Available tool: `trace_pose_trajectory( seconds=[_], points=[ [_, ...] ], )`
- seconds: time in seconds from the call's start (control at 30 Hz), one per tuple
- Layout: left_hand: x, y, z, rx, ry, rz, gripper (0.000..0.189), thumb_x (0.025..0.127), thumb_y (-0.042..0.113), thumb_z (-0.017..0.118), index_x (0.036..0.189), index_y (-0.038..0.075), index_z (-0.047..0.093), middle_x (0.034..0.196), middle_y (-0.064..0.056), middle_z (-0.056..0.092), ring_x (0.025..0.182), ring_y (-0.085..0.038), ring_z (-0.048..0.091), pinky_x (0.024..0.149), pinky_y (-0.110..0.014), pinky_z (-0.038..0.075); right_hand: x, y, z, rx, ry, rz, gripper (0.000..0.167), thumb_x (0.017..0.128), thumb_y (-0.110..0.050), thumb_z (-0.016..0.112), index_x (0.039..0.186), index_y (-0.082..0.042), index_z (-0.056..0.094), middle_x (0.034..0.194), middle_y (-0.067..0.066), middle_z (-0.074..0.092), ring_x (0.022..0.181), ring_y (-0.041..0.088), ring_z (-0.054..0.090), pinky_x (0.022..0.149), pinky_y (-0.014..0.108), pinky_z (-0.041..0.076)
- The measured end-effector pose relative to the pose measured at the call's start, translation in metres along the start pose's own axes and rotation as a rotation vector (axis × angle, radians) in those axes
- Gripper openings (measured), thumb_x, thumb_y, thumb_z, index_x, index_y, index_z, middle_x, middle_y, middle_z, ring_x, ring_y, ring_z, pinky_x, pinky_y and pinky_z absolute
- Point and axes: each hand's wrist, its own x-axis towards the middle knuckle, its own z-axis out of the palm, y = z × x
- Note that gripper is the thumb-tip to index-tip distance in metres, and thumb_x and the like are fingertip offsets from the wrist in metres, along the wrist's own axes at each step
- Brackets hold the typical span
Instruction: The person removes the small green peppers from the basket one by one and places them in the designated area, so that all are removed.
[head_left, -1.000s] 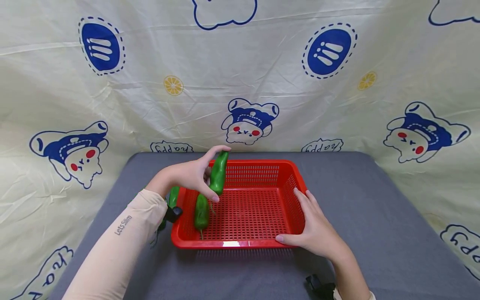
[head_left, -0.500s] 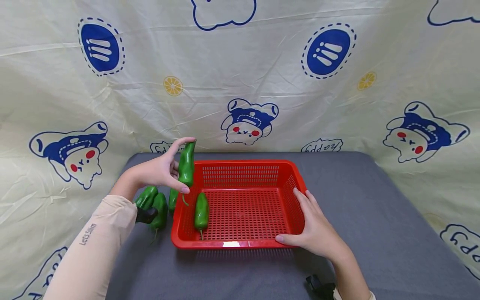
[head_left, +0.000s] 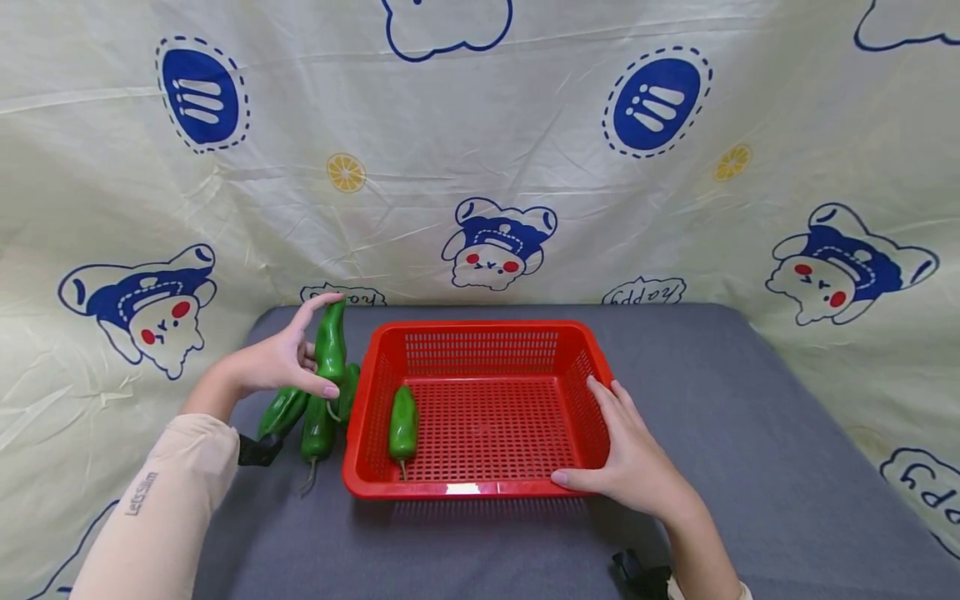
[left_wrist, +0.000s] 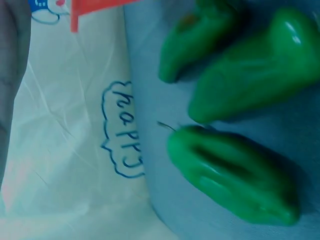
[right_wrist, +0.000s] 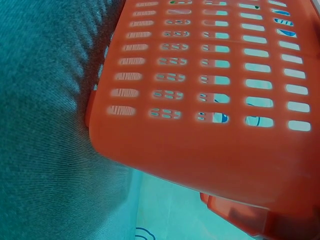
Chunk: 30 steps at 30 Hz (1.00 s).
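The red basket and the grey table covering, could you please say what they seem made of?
Red basket: probably moulded plastic, fairly glossy, judging by its bright highlight and regular slots. Grey table covering: likely matte fabric, showing fine ribbed texture.

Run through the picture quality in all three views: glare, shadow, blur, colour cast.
Head: mostly crisp, with white glare on the red basket's near rim and a soft shadow on the gray cloth in front of it; left wrist: soft focus, the lowest green pepper showing little fine detail; right wrist: a strong teal cast over the cloth, the lower right corner dim.
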Motion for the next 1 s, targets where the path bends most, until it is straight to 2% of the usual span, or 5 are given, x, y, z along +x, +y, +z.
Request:
trace_pose_trajectory(
  seconds=[0.13,0.27,0.63,0.9,1.0],
  points=[
    [-0.007,-0.013,-0.004,0.008,0.029,-0.029,0.120,0.079,0.006,0.082,0.151,0.042,-0.007,0.095,-0.019,0.068,0.085,-0.029,0.071,0.083,-0.038,0.058,0.000,-0.001,-0.001,-0.002,0.003,0.001,0.125,0.064,-0.056,0.087,0.159,-0.018,0.016,0.164,0.015,0.008,0.146,0.041,0.015,0.085,0.060,0.056],
    [-0.014,-0.023,-0.006,0.016,0.030,-0.069,0.120,0.080,0.008,0.082,0.151,0.039,-0.009,0.104,-0.023,0.066,0.092,-0.029,0.071,0.087,-0.038,0.057,0.000,-0.001,0.000,0.001,0.003,0.002,0.125,0.064,-0.055,0.087,0.159,-0.018,0.015,0.164,0.015,0.008,0.147,0.040,0.014,0.085,0.059,0.056],
    [-0.035,-0.050,-0.010,0.045,-0.025,-0.188,0.121,0.080,0.011,0.082,0.152,0.033,-0.013,0.119,-0.027,0.065,0.103,-0.030,0.068,0.104,-0.056,0.045,-0.001,-0.001,0.000,0.014,0.006,0.002,0.123,0.064,-0.049,0.089,0.159,-0.019,0.016,0.164,0.015,0.010,0.147,0.040,0.013,0.083,0.058,0.057],
    [-0.043,-0.063,-0.003,0.071,-0.067,-0.270,0.120,0.078,0.012,0.083,0.154,0.031,-0.008,0.136,-0.025,0.049,0.112,-0.027,0.061,0.106,-0.060,0.041,-0.001,-0.003,-0.001,0.006,0.004,0.001,0.124,0.064,-0.052,0.088,0.159,-0.018,0.016,0.164,0.015,0.010,0.148,0.041,0.012,0.084,0.059,0.056],
    [-0.043,-0.067,0.001,0.069,-0.083,-0.294,0.119,0.078,0.012,0.083,0.154,0.029,-0.006,0.137,-0.025,0.045,0.111,-0.027,0.060,0.104,-0.055,0.043,-0.002,-0.003,-0.001,0.001,0.002,0.000,0.124,0.064,-0.055,0.087,0.159,-0.018,0.016,0.164,0.015,0.010,0.148,0.041,0.012,0.085,0.060,0.056]
  ],
)
